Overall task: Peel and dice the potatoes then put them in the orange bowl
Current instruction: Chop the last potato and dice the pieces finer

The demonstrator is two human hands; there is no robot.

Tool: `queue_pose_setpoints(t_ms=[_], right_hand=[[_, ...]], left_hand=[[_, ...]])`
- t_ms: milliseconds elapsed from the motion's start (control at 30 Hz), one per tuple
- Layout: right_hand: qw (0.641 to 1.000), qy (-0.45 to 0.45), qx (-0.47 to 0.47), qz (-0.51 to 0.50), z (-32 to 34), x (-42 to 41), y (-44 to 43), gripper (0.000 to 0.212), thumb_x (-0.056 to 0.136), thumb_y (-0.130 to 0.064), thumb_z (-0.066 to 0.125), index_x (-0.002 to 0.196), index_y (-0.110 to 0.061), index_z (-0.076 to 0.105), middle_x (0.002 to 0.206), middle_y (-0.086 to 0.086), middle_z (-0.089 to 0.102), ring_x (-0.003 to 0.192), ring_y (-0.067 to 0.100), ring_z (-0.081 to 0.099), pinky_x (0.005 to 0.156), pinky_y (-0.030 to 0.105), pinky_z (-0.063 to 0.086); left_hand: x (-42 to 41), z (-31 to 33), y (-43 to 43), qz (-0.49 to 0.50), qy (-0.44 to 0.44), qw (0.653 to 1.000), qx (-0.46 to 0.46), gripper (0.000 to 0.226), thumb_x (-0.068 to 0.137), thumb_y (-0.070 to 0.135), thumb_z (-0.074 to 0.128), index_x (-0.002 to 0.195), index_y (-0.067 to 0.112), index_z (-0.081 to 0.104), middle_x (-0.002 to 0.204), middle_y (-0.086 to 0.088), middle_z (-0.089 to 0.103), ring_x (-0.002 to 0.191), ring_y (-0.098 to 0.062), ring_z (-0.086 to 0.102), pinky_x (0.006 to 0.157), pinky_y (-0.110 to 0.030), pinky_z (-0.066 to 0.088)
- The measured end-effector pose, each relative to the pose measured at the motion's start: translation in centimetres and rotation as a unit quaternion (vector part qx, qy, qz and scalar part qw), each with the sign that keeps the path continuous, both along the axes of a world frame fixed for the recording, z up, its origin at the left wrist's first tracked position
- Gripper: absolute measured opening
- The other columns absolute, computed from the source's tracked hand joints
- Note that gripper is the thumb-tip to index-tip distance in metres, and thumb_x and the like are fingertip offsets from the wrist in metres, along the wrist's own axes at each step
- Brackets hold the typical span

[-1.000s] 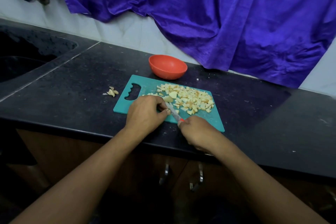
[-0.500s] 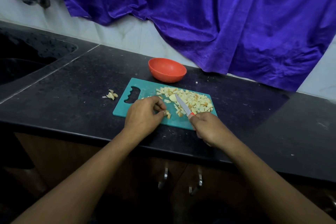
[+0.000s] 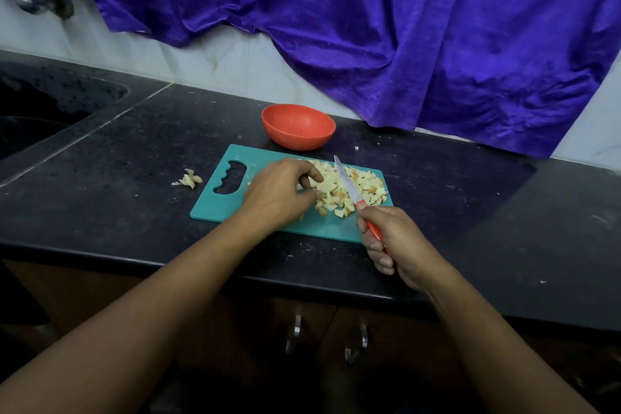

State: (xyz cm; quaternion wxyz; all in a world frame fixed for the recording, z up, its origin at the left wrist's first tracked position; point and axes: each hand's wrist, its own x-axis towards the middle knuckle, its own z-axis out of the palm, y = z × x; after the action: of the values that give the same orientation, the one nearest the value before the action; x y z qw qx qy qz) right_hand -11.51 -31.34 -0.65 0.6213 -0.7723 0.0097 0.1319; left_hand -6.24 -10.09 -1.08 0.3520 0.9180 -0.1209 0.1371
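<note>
Reached into the diced potato pile (image 3: 364,185) on the teal cutting board (image 3: 215,208) with left hand (image 3: 279,195) pinching a larger potato piece (image 3: 324,185), right hand (image 3: 393,242) gripping the lifted knife (image 3: 346,183); lay flat, tuck fingertips, slice, orange bowl (image 3: 299,126) waiting just behind

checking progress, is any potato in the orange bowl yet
No, the bowl shows only its bare inside; the diced potato lies on the board.
</note>
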Motion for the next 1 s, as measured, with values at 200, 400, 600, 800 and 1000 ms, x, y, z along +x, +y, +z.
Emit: queue_pose_setpoints(t_ms=[200,400,600,800,1000], right_hand=[[1.000,0.000,0.020,-0.003,-0.2,0.1,-0.2,0.036,0.107,-0.039,0.048,0.079,-0.017,0.054,0.052,0.001,0.038,0.033,0.011,0.028,0.034,0.019,0.024],[1.000,0.001,0.020,0.006,-0.2,0.1,-0.3,0.035,0.108,-0.038,0.048,0.080,-0.016,0.054,0.052,0.000,0.039,0.034,0.011,0.029,0.034,0.019,0.024],[1.000,0.001,0.015,0.008,-0.1,0.0,-0.3,0.037,0.108,-0.038,0.047,0.080,-0.016,0.054,0.052,0.000,0.040,0.035,0.011,0.030,0.036,0.021,0.022],[1.000,0.000,0.010,0.010,-0.1,0.0,-0.2,0.037,0.108,-0.040,0.047,0.080,-0.017,0.055,0.053,0.000,0.041,0.036,0.011,0.030,0.035,0.022,0.024],[1.000,-0.002,0.008,0.010,-0.1,0.0,-0.1,0.036,0.108,-0.039,0.048,0.080,-0.016,0.055,0.052,0.000,0.041,0.035,0.012,0.030,0.035,0.021,0.023]], left_hand=[[3.0,1.3,-2.4,-0.009,0.022,0.988,0.151,0.034,0.090,0.042,0.073,0.123,0.035,0.070,0.117,0.006,0.063,0.104,-0.017,0.061,0.080,-0.035,0.048],[3.5,1.8,-2.7,0.001,0.031,0.985,0.171,0.016,0.086,0.041,0.078,0.100,0.036,0.072,0.113,0.011,0.060,0.102,-0.012,0.057,0.075,-0.034,0.044],[3.6,2.0,-2.0,-0.019,0.060,0.984,0.164,0.020,0.083,0.037,0.082,0.096,0.038,0.066,0.102,0.017,0.067,0.097,-0.008,0.061,0.077,-0.033,0.051],[3.5,2.4,-1.0,-0.053,0.073,0.984,0.153,0.026,0.093,0.022,0.071,0.118,0.031,0.073,0.116,0.013,0.071,0.105,-0.009,0.064,0.094,-0.037,0.055],[3.3,2.8,-0.4,-0.063,0.080,0.973,0.208,0.038,0.091,0.016,0.071,0.124,0.035,0.070,0.122,0.013,0.068,0.112,-0.009,0.062,0.096,-0.037,0.054]])
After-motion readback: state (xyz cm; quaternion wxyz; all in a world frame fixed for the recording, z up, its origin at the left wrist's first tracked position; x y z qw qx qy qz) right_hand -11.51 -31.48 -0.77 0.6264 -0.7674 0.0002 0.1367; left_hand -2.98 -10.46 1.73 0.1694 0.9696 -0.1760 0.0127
